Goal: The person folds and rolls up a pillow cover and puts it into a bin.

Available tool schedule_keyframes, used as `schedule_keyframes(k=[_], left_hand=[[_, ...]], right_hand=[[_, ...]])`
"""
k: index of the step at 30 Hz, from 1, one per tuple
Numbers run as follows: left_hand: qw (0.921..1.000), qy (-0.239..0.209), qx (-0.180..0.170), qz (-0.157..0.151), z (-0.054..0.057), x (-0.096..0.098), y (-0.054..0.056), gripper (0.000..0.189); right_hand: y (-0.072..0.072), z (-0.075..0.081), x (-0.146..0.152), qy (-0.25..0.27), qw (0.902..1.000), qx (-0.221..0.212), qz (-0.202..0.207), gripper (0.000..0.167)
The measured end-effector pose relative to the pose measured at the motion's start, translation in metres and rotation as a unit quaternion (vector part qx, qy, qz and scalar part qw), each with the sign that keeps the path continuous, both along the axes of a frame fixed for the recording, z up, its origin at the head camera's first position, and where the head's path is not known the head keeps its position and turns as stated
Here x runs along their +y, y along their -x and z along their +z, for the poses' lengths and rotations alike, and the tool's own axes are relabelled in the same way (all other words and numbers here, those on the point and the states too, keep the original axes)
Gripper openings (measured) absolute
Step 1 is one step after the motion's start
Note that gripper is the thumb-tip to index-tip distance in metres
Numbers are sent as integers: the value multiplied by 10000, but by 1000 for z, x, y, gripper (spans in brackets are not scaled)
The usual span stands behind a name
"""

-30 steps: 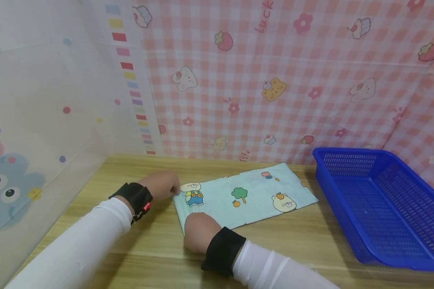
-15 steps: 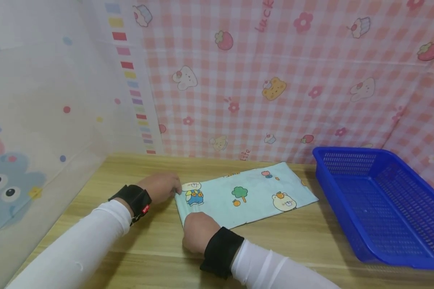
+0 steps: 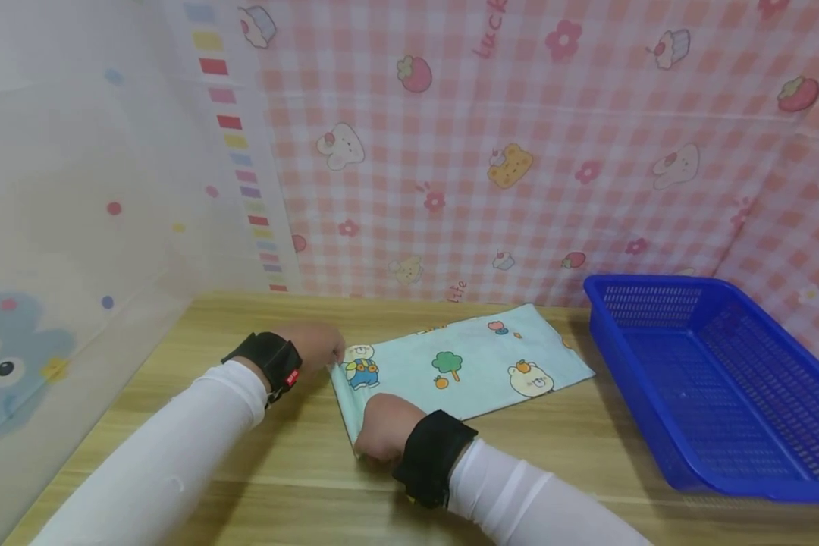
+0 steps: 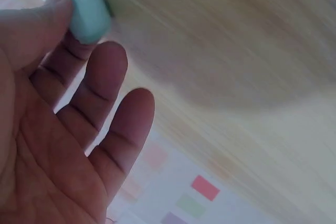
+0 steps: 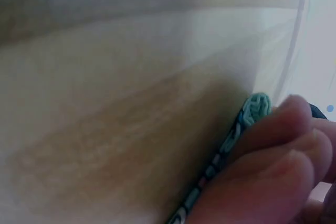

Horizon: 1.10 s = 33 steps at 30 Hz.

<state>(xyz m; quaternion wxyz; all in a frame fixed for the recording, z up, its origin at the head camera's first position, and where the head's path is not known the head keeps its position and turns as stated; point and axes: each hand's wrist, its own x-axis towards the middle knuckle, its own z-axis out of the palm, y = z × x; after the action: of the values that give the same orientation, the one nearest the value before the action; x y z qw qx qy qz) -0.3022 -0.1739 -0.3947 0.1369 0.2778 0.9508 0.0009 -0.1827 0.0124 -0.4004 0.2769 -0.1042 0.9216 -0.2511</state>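
Observation:
A pale mint cloth [image 3: 484,368] printed with bears, a tree and oranges lies as a long folded strip on the wooden table. Its left end is turned over into a small roll. My left hand [image 3: 310,345] holds the far end of that roll; in the left wrist view the thumb and index finger pinch the rolled end [image 4: 89,14], the other fingers loosely bent. At the near end, my right hand [image 3: 389,426] grips the roll with curled fingers. The right wrist view shows the coiled layers [image 5: 258,107] beside the fingertips.
A blue plastic basket [image 3: 628,402] with perforated walls stands on the right of the wooden table [image 3: 300,485], close to the cloth's right end. Pink checked fabric [image 3: 450,227] hangs behind the table, and a pale printed sheet [image 3: 95,227] hangs on the left.
Both hands have shifted slightly right along the cloth, turning its left end a little further over. The head view has swung slightly to the right. The basket stays where it was.

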Motion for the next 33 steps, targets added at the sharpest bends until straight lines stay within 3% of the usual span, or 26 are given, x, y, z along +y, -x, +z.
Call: schedule_keyframes(k=[4,7,12,16,19,22,26,33], left_hand=[[9998,116,137,2,6,8,-3,13],[9996,-92,270,33,7,10,-6,16],[9961,-662,580,-115,0,3,-7,20],[9941,-897,601,-142,-6,-6,-7,18],[9937,-961,551,-192,-7,-9,-9,21],[9929,-935,608,-402,-9,-11,-11,21],[9916,-899,731,-574,-12,-12,-13,16],[9914,-939,768,-486,-16,-13,-14,13]], right_hand=[[4,1,1,-83,9999,-38,77,34],[6,2,2,-100,9998,-62,132,35],[8,2,3,-63,9996,-180,194,33],[10,3,3,-148,9993,-178,283,31],[9,3,2,-404,9977,123,523,30],[7,4,-2,-550,9933,698,743,23],[-2,6,-9,-468,9853,1363,922,14],[-16,9,-19,-590,9758,1849,1002,13]])
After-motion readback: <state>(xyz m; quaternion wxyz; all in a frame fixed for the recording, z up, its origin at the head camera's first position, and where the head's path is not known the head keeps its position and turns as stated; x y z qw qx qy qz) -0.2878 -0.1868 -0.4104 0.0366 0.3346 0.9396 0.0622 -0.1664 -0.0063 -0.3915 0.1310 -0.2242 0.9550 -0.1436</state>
